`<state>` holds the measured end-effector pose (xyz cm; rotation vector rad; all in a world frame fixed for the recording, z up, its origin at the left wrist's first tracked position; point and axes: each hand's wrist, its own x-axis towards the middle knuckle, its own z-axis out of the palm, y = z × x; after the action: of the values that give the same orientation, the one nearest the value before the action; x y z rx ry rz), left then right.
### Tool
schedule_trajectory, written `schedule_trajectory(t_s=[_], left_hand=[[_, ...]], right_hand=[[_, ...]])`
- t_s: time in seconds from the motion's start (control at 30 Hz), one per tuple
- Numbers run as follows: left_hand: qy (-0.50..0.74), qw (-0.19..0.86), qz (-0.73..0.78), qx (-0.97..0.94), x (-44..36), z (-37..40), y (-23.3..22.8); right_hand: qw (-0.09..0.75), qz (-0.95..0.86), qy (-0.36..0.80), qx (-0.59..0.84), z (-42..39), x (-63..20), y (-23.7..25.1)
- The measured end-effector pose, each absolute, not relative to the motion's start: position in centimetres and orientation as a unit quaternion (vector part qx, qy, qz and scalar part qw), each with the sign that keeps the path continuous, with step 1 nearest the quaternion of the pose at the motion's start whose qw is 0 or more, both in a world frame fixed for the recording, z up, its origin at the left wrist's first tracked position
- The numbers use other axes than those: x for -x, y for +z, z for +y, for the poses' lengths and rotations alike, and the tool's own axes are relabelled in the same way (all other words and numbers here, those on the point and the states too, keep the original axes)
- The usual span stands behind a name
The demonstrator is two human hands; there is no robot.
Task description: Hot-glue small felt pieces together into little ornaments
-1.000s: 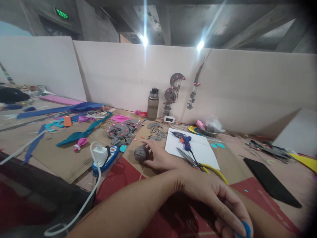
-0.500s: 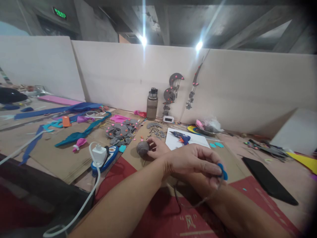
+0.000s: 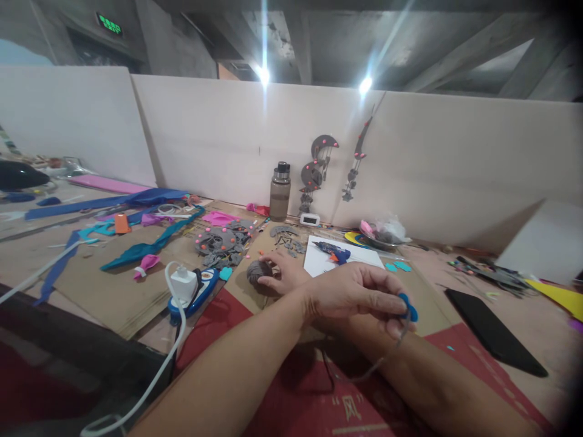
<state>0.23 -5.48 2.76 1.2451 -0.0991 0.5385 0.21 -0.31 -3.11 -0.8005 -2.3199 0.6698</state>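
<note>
My forearms cross over the cardboard, the left one on top. At the right, my left hand [image 3: 359, 294] pinches a small blue piece [image 3: 409, 308] with rounded lobes between thumb and fingers. A strand of grey yarn [image 3: 378, 363] hangs from it and loops down over my right forearm. Reaching to the left, my right hand [image 3: 286, 273] has its thumb and fingers around the near side of a ball of grey yarn [image 3: 257, 276], which rests on the cardboard [image 3: 239, 285]. My left forearm hides part of the right wrist.
A blue glue gun [image 3: 332, 250] lies on white paper [image 3: 314, 264] beyond my hands. Left stand a power strip [image 3: 207, 282] with a white plug and cable, and grey felt cut-outs [image 3: 218, 243]. A bottle [image 3: 280, 194] stands behind; a black phone-like slab [image 3: 494, 331] lies right.
My right hand has shifted slightly left, and its fingers now overlap the yarn ball, which has moved a little left. The left hand stays nearly still with the blue piece.
</note>
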Motion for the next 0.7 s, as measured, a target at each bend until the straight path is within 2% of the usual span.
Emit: schedule_trajectory(t_s=[0.2, 0.43, 0.7], left_hand=[[0.252, 0.779, -0.040, -0.573, -0.2, -5.6, 3.0], [0.255, 0.782, -0.020, -0.569, 0.0, -5.6, 3.4], [0.269, 0.778, -0.039, -0.567, 0.0, -5.5, 3.2]], right_hand=[[0.258, -0.914, 0.151, 0.272, 0.2, 0.0, -2.3], [0.191, -0.935, 0.104, 0.278, 1.1, 0.0, -1.8], [0.201, -0.949, 0.090, 0.227, 0.4, 1.1, -1.5]])
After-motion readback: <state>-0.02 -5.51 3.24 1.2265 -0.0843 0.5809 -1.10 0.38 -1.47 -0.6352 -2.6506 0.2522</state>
